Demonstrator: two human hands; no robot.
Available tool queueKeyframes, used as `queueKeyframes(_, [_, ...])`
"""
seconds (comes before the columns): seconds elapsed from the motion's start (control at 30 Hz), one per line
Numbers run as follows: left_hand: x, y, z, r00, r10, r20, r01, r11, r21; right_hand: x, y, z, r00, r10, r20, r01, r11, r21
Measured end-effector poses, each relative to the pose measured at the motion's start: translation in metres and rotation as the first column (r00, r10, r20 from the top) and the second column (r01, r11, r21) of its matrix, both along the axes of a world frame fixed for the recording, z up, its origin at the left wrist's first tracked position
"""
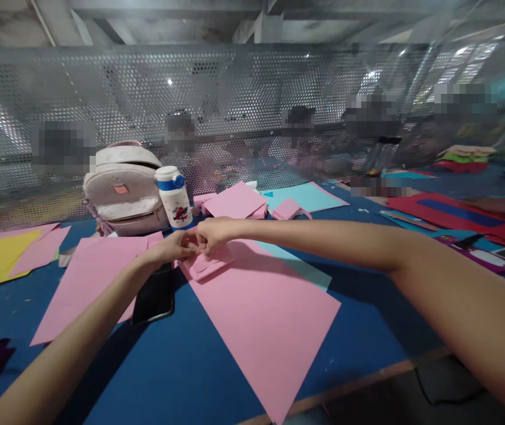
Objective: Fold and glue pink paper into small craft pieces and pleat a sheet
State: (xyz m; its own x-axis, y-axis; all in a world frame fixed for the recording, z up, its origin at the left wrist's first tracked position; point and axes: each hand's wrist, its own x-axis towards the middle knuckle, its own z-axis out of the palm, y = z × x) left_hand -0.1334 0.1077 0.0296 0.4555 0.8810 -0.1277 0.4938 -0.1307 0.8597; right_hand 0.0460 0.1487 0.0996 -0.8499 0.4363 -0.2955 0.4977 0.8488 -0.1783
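Both my hands meet at the middle of a blue table (pixel 181 366). My left hand (pixel 173 247) and my right hand (pixel 211 235) are closed, fingertips pinched together on a small folded pink paper piece (pixel 205 265). That piece lies on the top corner of a large pink sheet (pixel 261 319). Under my left wrist sits a black phone (pixel 155 298), lying partly on another pink sheet (pixel 84 277).
A pale pink backpack (pixel 121 189) and a white bottle with a blue band (pixel 175 198) stand behind my hands. Folded pink pieces (pixel 238 202), a light blue sheet (pixel 305 196), and yellow and pink sheets (pixel 8 254) lie about. A perforated metal screen (pixel 234 100) runs along the back.
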Motion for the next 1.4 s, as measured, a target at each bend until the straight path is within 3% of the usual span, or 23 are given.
queueKeyframes(0.33, [0.002, -0.002, 0.004, 1.000, -0.009, 0.021, 0.009, 1.000, -0.003, 0.008, -0.013, -0.002, 0.997, -0.027, -0.067, 0.033, 0.995, 0.099])
queueKeyframes(0.53, [0.004, -0.005, 0.008, 0.999, 0.004, 0.039, -0.003, 1.000, -0.018, 0.018, -0.024, -0.008, 0.980, 0.006, -0.201, 0.037, 0.978, 0.207])
queueKeyframes(0.67, [0.007, -0.008, 0.008, 0.995, 0.068, 0.076, -0.066, 0.997, -0.027, 0.034, -0.030, -0.007, 0.930, 0.028, -0.367, 0.073, 0.963, 0.259])
queueKeyframes(0.8, [0.014, -0.013, 0.011, 0.971, 0.182, 0.155, -0.182, 0.983, -0.011, 0.064, -0.029, -0.013, 0.832, 0.013, -0.554, 0.171, 0.945, 0.278])
queueKeyframes(0.83, [0.018, -0.015, 0.012, 0.962, 0.211, 0.171, -0.214, 0.977, 0.001, 0.073, -0.027, -0.018, 0.792, 0.001, -0.611, 0.198, 0.945, 0.259])
queueKeyframes(0.87, [0.022, -0.016, 0.013, 0.953, 0.239, 0.184, -0.246, 0.969, 0.016, 0.082, -0.025, -0.025, 0.698, -0.040, -0.715, 0.234, 0.956, 0.175])
queueKeyframes(0.97, [0.038, -0.022, 0.011, 0.927, 0.303, 0.222, -0.328, 0.941, 0.087, 0.107, -0.022, -0.052, 0.466, -0.315, -0.827, 0.244, 0.944, -0.222])
queueKeyframes(1.03, [0.052, -0.028, 0.008, 0.914, 0.322, 0.247, -0.363, 0.920, 0.146, 0.119, -0.025, -0.070, 0.409, -0.539, -0.736, 0.177, 0.838, -0.516])
queueKeyframes(1.1, [0.066, -0.036, 0.002, 0.910, 0.319, 0.263, -0.376, 0.904, 0.205, 0.127, -0.031, -0.084, 0.387, -0.679, -0.624, 0.124, 0.709, -0.694])
queueKeyframes(1.13, [0.073, -0.041, 0.000, 0.910, 0.317, 0.266, -0.381, 0.894, 0.237, 0.130, -0.035, -0.089, 0.390, -0.707, -0.590, 0.095, 0.668, -0.738])
queueKeyframes(1.2, [0.084, -0.052, -0.005, 0.912, 0.319, 0.258, -0.391, 0.867, 0.309, 0.134, -0.042, -0.095, 0.389, -0.696, -0.603, 0.022, 0.661, -0.750])
queueKeyframes(1.3, [0.092, -0.066, -0.010, 0.913, 0.335, 0.232, -0.405, 0.803, 0.437, 0.139, -0.048, -0.098, 0.380, -0.634, -0.674, -0.031, 0.719, -0.694])
queueKeyframes(1.4, [0.094, -0.074, -0.016, 0.924, 0.326, 0.202, -0.382, 0.739, 0.554, 0.143, -0.048, -0.102, 0.406, -0.596, -0.693, 0.007, 0.760, -0.649])
